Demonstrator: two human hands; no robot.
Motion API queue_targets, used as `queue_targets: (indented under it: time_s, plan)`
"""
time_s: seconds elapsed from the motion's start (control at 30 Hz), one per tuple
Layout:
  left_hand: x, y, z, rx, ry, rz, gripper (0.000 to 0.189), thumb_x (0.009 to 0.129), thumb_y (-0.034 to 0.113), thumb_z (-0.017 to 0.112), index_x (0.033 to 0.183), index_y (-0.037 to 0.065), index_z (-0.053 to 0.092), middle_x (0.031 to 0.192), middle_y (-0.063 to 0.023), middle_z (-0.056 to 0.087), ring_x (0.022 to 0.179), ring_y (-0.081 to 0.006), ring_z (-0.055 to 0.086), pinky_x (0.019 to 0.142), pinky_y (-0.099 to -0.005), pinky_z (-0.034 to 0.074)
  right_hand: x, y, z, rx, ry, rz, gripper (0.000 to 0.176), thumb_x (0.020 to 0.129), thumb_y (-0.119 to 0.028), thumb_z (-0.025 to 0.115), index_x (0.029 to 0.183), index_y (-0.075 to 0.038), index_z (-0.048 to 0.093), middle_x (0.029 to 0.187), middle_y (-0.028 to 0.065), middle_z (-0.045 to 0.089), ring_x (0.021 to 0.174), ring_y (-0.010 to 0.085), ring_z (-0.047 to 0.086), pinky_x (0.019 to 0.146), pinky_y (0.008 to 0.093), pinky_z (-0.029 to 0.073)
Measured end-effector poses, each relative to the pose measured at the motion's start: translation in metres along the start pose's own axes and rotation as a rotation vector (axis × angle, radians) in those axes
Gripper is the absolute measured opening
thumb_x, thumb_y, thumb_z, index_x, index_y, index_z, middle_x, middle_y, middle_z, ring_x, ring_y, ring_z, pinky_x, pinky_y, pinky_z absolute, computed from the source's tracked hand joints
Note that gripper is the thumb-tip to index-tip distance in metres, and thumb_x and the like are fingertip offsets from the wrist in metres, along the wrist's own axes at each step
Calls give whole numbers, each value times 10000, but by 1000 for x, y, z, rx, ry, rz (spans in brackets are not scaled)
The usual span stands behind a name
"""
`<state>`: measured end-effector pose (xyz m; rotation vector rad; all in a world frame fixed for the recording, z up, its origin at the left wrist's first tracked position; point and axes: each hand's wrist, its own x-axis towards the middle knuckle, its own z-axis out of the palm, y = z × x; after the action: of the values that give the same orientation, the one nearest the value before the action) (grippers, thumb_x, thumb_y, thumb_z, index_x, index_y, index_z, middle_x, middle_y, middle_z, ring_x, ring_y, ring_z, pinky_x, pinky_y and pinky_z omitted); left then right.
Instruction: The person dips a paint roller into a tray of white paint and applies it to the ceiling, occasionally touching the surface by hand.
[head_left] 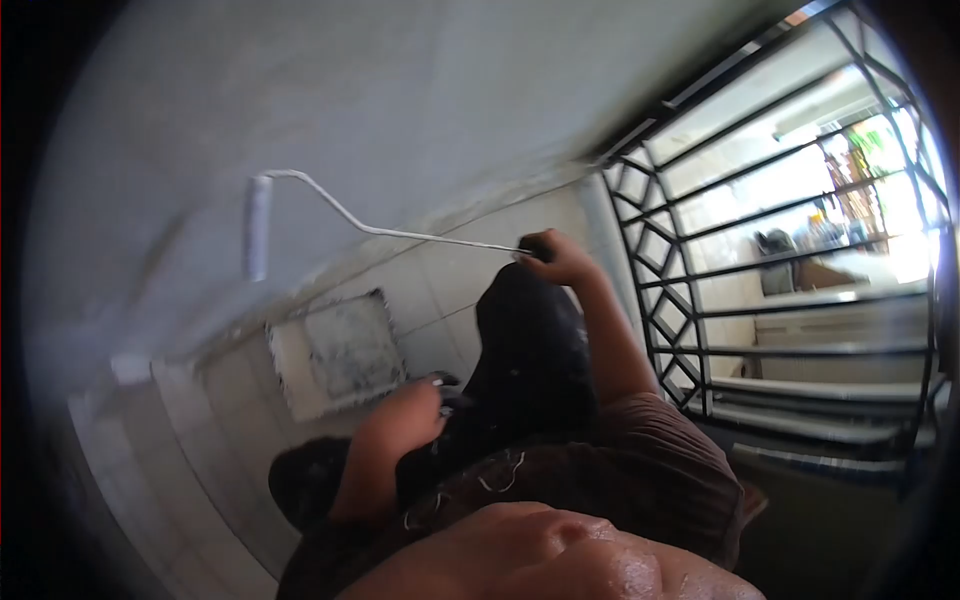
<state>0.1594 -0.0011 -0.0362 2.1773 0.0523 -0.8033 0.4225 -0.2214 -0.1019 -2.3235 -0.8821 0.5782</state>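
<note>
My right hand (565,260) is closed around the dark handle of a paint roller (440,238). The roller's long, thin wire frame stretches left and bends up to a narrow white sleeve (258,228), which overlaps the grey wall in this view. My left hand (425,405) rests low by my dark trousers, its fingers mostly hidden beside a dark shape with white specks; I cannot tell whether it grips that shape. Just beyond it on the floor lies a square, paint-smeared tray (390,310) with a dark, ragged rim.
A bare grey wall (330,90) rises along the far side, meeting pale floor tiles (425,280). Tiled steps (190,420) are at the left. A black metal grille (690,290) stands close on the right, with a bright room and various objects behind it.
</note>
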Motion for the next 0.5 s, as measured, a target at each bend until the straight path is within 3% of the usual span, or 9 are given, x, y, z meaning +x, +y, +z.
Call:
queue_targets:
  time_s: [0.03,0.07,0.13,0.23,0.33,0.4,0.5]
  plan:
    - [-3,8,-3,-27,-137,-45,301,795,85,622,1086,12,594,955,-221,644,899,-344,636,789,-414,502,0,-5,6,-63,-119,55,426,799,-444,641,933,-41,674,851,207,655,817,352,626,731,406,497]
    - [-1,3,9,-32,-112,5,294,795,79,620,1081,12,596,965,-217,642,898,-340,637,784,-415,505,4,-7,9,-143,-218,106,442,804,-467,621,927,-45,675,862,211,655,834,365,623,742,415,496]
    - [9,-11,30,-16,-52,119,281,795,68,614,1070,13,601,985,-208,639,897,-332,639,772,-418,511,13,-9,26,-247,-250,100,452,814,-485,598,925,-55,678,878,199,658,851,373,621,759,430,493]
    - [10,-8,22,-22,-103,-19,302,734,76,670,1000,-48,600,949,-232,623,908,-371,619,794,-414,496,28,-15,47,-391,-273,100,454,828,-502,576,956,-79,684,940,175,663,914,367,616,819,439,484]
    - [19,-31,41,256,99,72,217,736,50,638,930,-47,637,948,-231,617,911,-375,617,792,-422,504,47,-24,70,-414,-330,115,432,840,-479,574,982,-87,687,970,174,661,945,356,616,839,435,479]
    - [23,-39,54,171,154,6,170,753,50,613,887,-46,654,1025,-213,603,968,-361,602,781,-449,512,63,-16,94,-468,-390,71,430,849,-475,565,996,-88,684,994,172,660,956,354,614,844,433,477]
    - [20,-33,61,238,46,-85,237,782,99,613,981,-18,662,1127,-178,576,1051,-353,566,796,-544,493,82,-30,114,-523,-490,37,431,867,-466,538,980,-75,683,1002,156,669,971,341,620,847,420,477]
